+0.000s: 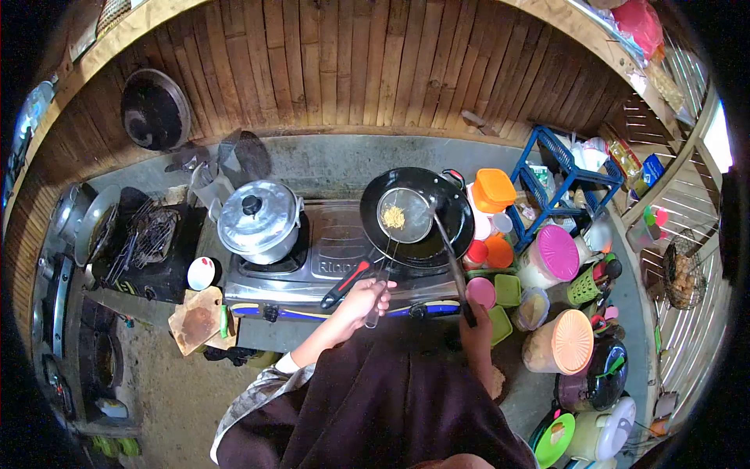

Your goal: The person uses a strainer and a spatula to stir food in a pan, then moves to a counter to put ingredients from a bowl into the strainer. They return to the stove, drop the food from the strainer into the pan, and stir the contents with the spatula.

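Observation:
My left hand (373, 303) is closed round the handle of a round mesh strainer (414, 220). Small yellowish bits of food (393, 218) lie in the mesh, which is over a black wok (451, 191) on the stove's right burner. Just left of this hand, the wok's black and red handle (345, 284) sticks out toward me. My right hand (474, 324) grips a long dark-handled cooking utensil (451, 254). Its far end reaches into the wok beside the strainer, and I cannot make out the shape of its head.
A lidded aluminium pot (259, 223) stands on the left burner of the stove (332, 234). A cutting board (195, 320) with a green-handled knife (224, 320) is farther left. Plastic containers crowd the right, including an orange one (494, 190), near a blue rack (539, 184).

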A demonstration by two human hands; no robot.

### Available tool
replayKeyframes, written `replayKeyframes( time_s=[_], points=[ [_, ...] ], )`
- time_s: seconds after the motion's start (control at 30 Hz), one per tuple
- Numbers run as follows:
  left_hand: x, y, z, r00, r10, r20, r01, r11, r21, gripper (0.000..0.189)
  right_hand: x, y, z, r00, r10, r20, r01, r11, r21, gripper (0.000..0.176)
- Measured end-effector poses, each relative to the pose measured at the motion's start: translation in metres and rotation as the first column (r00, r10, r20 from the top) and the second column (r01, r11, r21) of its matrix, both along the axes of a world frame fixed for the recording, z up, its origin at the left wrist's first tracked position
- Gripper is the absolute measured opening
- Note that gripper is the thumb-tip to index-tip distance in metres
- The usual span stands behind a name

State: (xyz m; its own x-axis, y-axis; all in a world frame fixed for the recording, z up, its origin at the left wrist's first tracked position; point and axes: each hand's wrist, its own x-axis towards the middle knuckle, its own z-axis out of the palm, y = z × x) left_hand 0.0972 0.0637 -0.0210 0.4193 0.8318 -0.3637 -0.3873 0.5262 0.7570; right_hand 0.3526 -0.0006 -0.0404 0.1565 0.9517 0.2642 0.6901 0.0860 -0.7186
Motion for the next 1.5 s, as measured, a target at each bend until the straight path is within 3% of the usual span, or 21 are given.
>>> replayKeyframes(
  time_s=[0.1, 0.17, 0.27, 0.4, 0.47, 0.5, 0.57, 0.77, 1.1, 1.17, 1.4, 1.5],
  points=[
    [0.0, -0.002, 0.001, 1.0, 0.012, -0.013, -0.012, 1.0, 0.002, 0.023, 0.003, -0.002, 0.006, 0.999, -0.046, 0.006, 0.045, 0.996, 0.075, 0.042],
    [0.001, -0.002, 0.003, 0.999, 0.02, -0.024, -0.02, 1.0, 0.006, 0.023, 0.009, -0.002, 0.002, 0.957, -0.063, -0.282, 0.047, 0.997, -0.065, 0.048],
    [0.001, -0.002, 0.003, 0.999, 0.027, -0.026, -0.027, 1.0, -0.001, 0.023, 0.007, -0.004, 0.013, 0.951, 0.008, -0.311, -0.01, 1.0, -0.006, 0.044],
    [0.003, -0.002, 0.002, 1.0, 0.023, -0.017, -0.023, 1.0, -0.004, 0.023, 0.015, -0.004, -0.007, 0.913, 0.075, -0.4, -0.106, 0.993, -0.055, 0.045],
    [0.004, -0.003, 0.002, 0.999, 0.034, -0.028, -0.034, 0.999, -0.008, 0.023, 0.008, -0.011, 0.01, 0.784, -0.009, -0.621, -0.192, 0.947, -0.257, 0.045],
    [0.004, -0.003, 0.001, 0.999, 0.036, -0.024, -0.036, 0.999, -0.01, 0.023, 0.003, -0.012, 0.021, 0.784, -0.008, -0.621, -0.193, 0.947, -0.257, 0.045],
    [0.005, -0.003, 0.001, 0.999, 0.036, -0.019, -0.036, 0.999, -0.012, 0.023, -0.006, -0.014, 0.038, 0.639, -0.058, -0.767, -0.294, 0.903, -0.313, 0.045],
    [0.006, -0.003, 0.0, 0.998, 0.054, -0.04, -0.055, 0.998, -0.011, 0.024, -0.015, -0.003, 0.03, 0.612, 0.052, -0.789, -0.296, 0.94, -0.168, 0.043],
    [0.002, 0.0, 0.003, 0.997, 0.064, -0.037, -0.063, 0.998, 0.03, 0.023, -0.027, 0.006, 0.017, 0.447, 0.019, -0.894, -0.284, 0.951, -0.122, 0.045],
    [0.001, 0.0, 0.002, 0.997, 0.059, -0.041, -0.058, 0.998, 0.035, 0.023, -0.028, 0.006, 0.015, 0.288, 0.069, -0.955, -0.333, 0.942, -0.033, 0.045],
    [0.0, -0.002, -0.006, 0.999, 0.044, -0.013, -0.045, 0.999, -0.008, 0.022, -0.031, 0.007, 0.014, 0.387, 0.071, -0.92, -0.297, 0.953, -0.051, 0.044],
    [0.002, -0.003, -0.002, 0.998, 0.054, -0.022, -0.055, 0.998, -0.014, 0.023, -0.029, 0.009, 0.012, 0.382, 0.069, -0.922, -0.368, 0.926, -0.083, 0.043]
  ],
)
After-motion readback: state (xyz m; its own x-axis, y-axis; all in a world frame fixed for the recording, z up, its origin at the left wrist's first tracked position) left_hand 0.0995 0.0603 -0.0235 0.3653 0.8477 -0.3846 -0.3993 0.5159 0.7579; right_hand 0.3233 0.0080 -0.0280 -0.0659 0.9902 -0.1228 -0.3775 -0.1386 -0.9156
